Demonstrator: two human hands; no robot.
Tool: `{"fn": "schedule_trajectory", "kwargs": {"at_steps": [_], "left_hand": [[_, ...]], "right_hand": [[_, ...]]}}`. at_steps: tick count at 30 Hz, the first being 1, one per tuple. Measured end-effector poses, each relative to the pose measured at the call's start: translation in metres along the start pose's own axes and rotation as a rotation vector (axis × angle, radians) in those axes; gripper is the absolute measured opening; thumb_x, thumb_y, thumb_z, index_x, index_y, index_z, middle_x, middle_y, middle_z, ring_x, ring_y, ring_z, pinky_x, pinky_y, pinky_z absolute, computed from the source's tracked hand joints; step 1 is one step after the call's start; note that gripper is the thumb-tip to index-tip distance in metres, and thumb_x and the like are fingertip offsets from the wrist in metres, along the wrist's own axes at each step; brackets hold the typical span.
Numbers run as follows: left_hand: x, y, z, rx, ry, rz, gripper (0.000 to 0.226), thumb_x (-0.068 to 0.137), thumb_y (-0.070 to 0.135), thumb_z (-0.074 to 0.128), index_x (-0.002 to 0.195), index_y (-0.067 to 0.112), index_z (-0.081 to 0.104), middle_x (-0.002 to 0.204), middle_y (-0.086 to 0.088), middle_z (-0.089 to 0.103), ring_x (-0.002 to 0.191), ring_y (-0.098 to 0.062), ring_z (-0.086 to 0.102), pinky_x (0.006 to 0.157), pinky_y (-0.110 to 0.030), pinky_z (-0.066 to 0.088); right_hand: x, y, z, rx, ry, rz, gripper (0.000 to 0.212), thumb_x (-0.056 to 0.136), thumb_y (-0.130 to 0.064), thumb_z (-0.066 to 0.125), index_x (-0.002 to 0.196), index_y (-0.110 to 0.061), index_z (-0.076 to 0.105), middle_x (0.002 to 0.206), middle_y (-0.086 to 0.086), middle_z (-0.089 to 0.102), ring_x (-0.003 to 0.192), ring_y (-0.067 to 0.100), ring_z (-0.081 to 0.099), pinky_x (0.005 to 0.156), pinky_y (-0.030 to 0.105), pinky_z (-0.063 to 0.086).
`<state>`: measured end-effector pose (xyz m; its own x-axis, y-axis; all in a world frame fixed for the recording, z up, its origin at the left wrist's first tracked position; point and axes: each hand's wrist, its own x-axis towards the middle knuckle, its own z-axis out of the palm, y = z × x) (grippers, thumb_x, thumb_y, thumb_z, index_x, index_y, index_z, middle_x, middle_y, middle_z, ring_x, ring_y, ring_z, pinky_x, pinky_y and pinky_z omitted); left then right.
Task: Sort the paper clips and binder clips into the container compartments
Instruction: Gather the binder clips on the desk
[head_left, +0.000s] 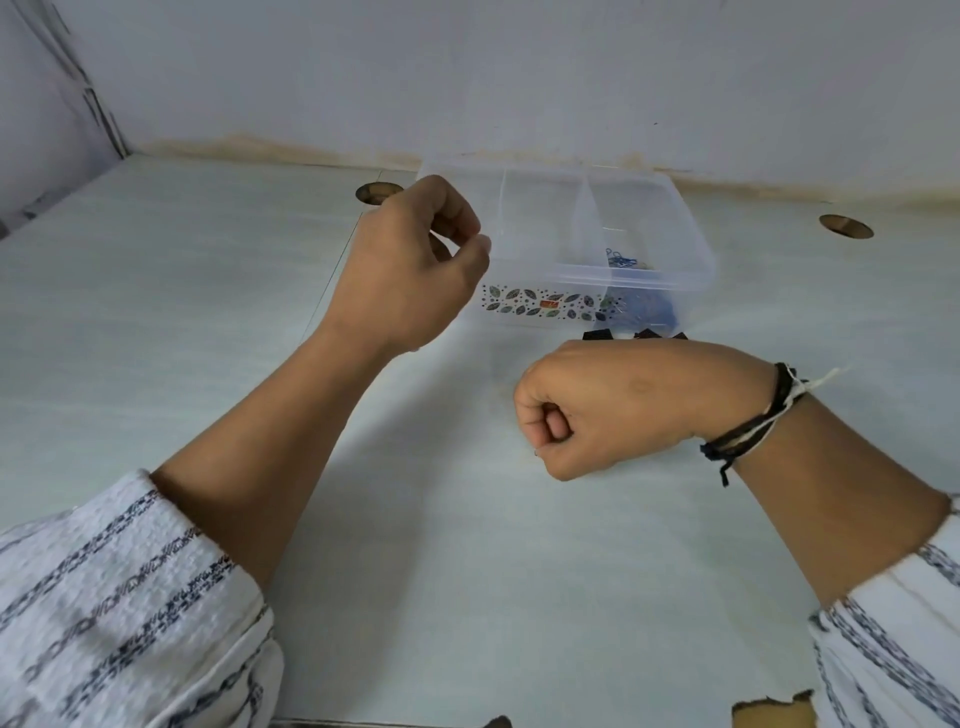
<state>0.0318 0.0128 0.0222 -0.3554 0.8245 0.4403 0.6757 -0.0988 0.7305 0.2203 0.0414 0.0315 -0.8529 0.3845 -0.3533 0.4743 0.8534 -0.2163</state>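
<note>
We see a clear plastic container (644, 273) standing at the far middle of a pale table (208, 312), close to the wall. It is split into three compartments side by side, and a band of leaf patterns runs along its near wall. Blue paper clips (621, 259) lie in the right compartment; the middle one looks bare, and the left one is partly hidden by a hand.

The left hand (410, 270) is raised over the left end of the container, its fingers curled and thumb and forefinger drawn together as in a pinch. We cannot tell whether anything is held between them.

The right hand (623, 405) rests low over the table, nearer than the container, clenched into a loose fist. A tiny dark tip shows at its underside, but we cannot tell what it is or whether the hand grasps a clip. A black and white thread bracelet (753, 421) circles that wrist.

Black binder clips (597, 335) lie on the table between the right hand and the container's near wall, partly hidden behind the hand. Both forearms come out of white patterned sleeves (119, 597).
</note>
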Motion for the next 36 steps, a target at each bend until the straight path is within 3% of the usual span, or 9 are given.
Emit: {"fn": "schedule_trajectory", "kwargs": {"at_steps": [3, 7, 10, 14, 18, 22, 27, 31, 36], "left_hand": [[-0.001, 0.001, 0.000, 0.007, -0.012, 0.009, 0.012, 0.090, 0.024, 0.066, 0.098, 0.015, 0.066, 0.084, 0.017, 0.064, 0.056, -0.002, 0.058, 0.051, -0.011, 0.043], [-0.001, 0.004, -0.003, -0.023, -0.010, 0.002, 0.012, 0.091, 0.022, 0.066, 0.100, 0.014, 0.065, 0.085, 0.017, 0.064, 0.059, -0.010, 0.060, 0.051, -0.027, 0.050], [-0.001, 0.006, -0.004, -0.029, -0.014, 0.010, 0.011, 0.091, 0.022, 0.065, 0.100, 0.015, 0.065, 0.086, 0.016, 0.064, 0.065, -0.017, 0.063, 0.054, -0.033, 0.051], [0.001, 0.002, -0.008, 0.013, 0.001, 0.031, 0.013, 0.091, 0.025, 0.065, 0.100, 0.017, 0.065, 0.084, 0.017, 0.064, 0.061, -0.015, 0.061, 0.051, -0.028, 0.049], [0.015, -0.015, -0.033, 0.203, 0.105, 0.051, 0.011, 0.088, 0.022, 0.064, 0.098, 0.016, 0.065, 0.080, 0.013, 0.063, 0.069, -0.014, 0.056, 0.057, -0.011, 0.039], [0.028, -0.042, -0.059, 0.522, 0.011, -0.158, 0.004, 0.085, 0.021, 0.061, 0.088, 0.020, 0.063, 0.095, -0.005, 0.068, 0.086, -0.030, 0.060, 0.069, -0.027, 0.043], [0.025, -0.057, -0.062, 0.744, -0.406, -0.338, 0.041, 0.086, 0.055, 0.065, 0.081, 0.014, 0.068, 0.097, -0.009, 0.070, 0.090, -0.032, 0.062, 0.075, -0.036, 0.050], [0.023, -0.060, -0.051, 0.721, -0.407, -0.345, 0.049, 0.080, 0.064, 0.068, 0.093, 0.017, 0.070, 0.102, -0.005, 0.067, 0.097, -0.029, 0.060, 0.076, -0.033, 0.046], [0.022, -0.062, -0.042, 0.666, -0.362, -0.347, 0.029, 0.081, 0.048, 0.073, 0.078, 0.021, 0.062, 0.097, -0.008, 0.069, 0.093, -0.030, 0.063, 0.069, -0.032, 0.046]], "right_hand": [[-0.006, 0.001, -0.009, 0.022, 0.075, -0.024, 0.001, 0.073, -0.023, 0.068, 0.073, -0.024, 0.068, 0.065, -0.011, 0.068, 0.059, 0.004, 0.062, 0.055, 0.019, 0.052], [-0.025, 0.030, -0.042, 0.259, 0.611, 0.106, 0.008, 0.077, -0.013, 0.071, 0.076, -0.021, 0.071, 0.057, -0.030, 0.063, 0.052, -0.008, 0.059, 0.052, 0.003, 0.039], [-0.024, 0.060, -0.048, 0.244, 0.946, 0.290, 0.004, 0.084, -0.022, 0.071, 0.085, -0.021, 0.075, 0.058, -0.022, 0.061, 0.052, -0.009, 0.056, 0.055, 0.001, 0.037], [-0.023, 0.071, -0.042, 0.122, 1.031, 0.291, 0.013, 0.093, -0.020, 0.066, 0.099, -0.017, 0.078, 0.057, -0.029, 0.054, 0.058, 0.007, 0.060, 0.072, 0.011, 0.047], [-0.030, 0.049, -0.047, 0.010, 0.715, 0.172, 0.012, 0.087, -0.022, 0.066, 0.084, -0.023, 0.077, 0.065, -0.020, 0.068, 0.060, -0.003, 0.063, 0.065, -0.001, 0.042], [-0.014, 0.044, -0.022, -0.322, 0.422, 0.303, 0.022, 0.087, -0.037, 0.065, 0.078, -0.018, 0.068, 0.066, -0.004, 0.056, 0.067, 0.025, 0.063, 0.059, 0.032, 0.052], [0.002, 0.033, -0.006, -0.400, 0.451, 0.382, 0.035, 0.093, -0.047, 0.061, 0.075, -0.019, 0.050, 0.068, -0.001, 0.038, 0.068, 0.029, 0.046, 0.060, 0.031, 0.034], [0.010, 0.026, 0.004, -0.383, 0.536, 0.371, 0.026, 0.095, -0.038, 0.060, 0.079, -0.019, 0.053, 0.079, 0.002, 0.052, 0.080, 0.032, 0.058, 0.063, 0.032, 0.038], [0.010, 0.026, 0.006, -0.189, 0.532, 0.338, 0.014, 0.084, -0.037, 0.062, 0.093, -0.026, 0.059, 0.089, -0.006, 0.069, 0.086, 0.028, 0.065, 0.074, 0.038, 0.055]]}}
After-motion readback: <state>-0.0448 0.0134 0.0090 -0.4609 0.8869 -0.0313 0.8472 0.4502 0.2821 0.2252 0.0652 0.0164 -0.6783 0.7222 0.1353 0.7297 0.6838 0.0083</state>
